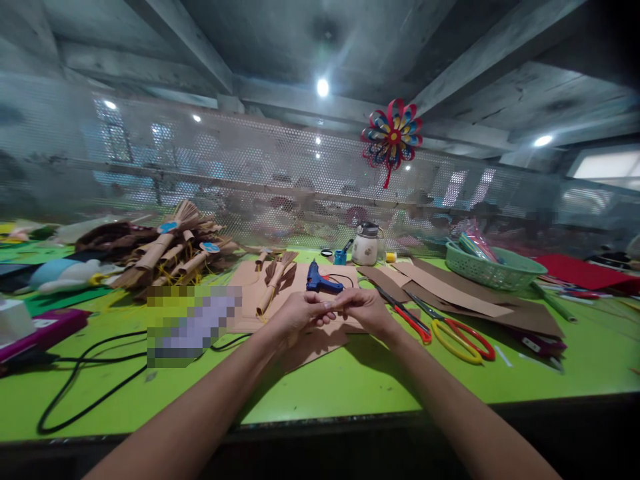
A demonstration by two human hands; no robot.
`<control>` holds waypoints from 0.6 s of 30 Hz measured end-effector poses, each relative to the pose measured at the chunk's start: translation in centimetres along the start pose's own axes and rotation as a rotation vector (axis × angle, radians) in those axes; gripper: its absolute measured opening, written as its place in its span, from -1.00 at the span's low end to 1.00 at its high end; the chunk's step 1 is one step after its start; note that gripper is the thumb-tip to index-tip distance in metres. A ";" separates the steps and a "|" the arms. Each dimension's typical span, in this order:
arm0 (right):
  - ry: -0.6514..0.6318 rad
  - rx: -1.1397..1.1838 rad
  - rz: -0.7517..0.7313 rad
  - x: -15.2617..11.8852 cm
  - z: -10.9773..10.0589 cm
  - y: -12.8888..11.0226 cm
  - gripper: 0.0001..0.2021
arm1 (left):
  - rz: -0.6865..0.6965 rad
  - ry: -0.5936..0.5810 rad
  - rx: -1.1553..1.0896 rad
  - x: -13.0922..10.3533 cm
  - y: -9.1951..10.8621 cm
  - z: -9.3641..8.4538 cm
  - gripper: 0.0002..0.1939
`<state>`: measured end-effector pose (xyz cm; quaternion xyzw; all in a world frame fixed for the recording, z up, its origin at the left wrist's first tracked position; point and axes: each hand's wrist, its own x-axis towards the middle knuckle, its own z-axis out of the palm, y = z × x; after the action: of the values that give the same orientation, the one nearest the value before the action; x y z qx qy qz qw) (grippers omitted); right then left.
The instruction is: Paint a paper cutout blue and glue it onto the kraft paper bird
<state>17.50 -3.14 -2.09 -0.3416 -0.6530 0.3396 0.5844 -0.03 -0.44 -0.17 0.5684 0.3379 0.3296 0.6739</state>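
Observation:
My left hand [301, 313] and my right hand [364, 309] meet above the table, fingertips pinched together. Whatever sits between them is too small or too hidden to make out. Just behind the hands, a blue glue gun [323, 279] rests on a sheet of brown cardboard [243, 280]. Left of it on the same sheet lies a rolled brown paper piece [273, 287] with a fanned end. Under my hands a brown paper sheet [315, 348] is partly covered. To the right are red-handled scissors [413, 321] and a larger pair with yellow and red handles [457, 337].
A pile of rolled paper pieces [165, 250] stands at the left, beside a looping black cable [83, 360]. Brown paper strips [450, 287] and a green basket [493, 267] lie at the right. A white jar [365, 248] stands before the perforated screen [260, 173].

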 end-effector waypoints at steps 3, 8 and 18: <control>-0.021 0.003 0.001 -0.1 0.0 -0.6 -0.92 | 0.046 0.000 0.041 -0.1 0.2 0.0 -0.75; -0.115 0.116 0.165 -0.5 -0.4 -2.4 -0.71 | 0.272 -0.003 0.172 0.0 0.5 0.0 -0.75; 0.049 0.091 0.337 -0.4 0.7 -1.7 -0.67 | 0.344 0.003 0.236 0.2 0.3 0.1 -0.78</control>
<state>16.72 -4.46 -0.92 -0.4277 -0.5558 0.4536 0.5499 0.19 -0.31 0.09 0.6922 0.2731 0.3990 0.5357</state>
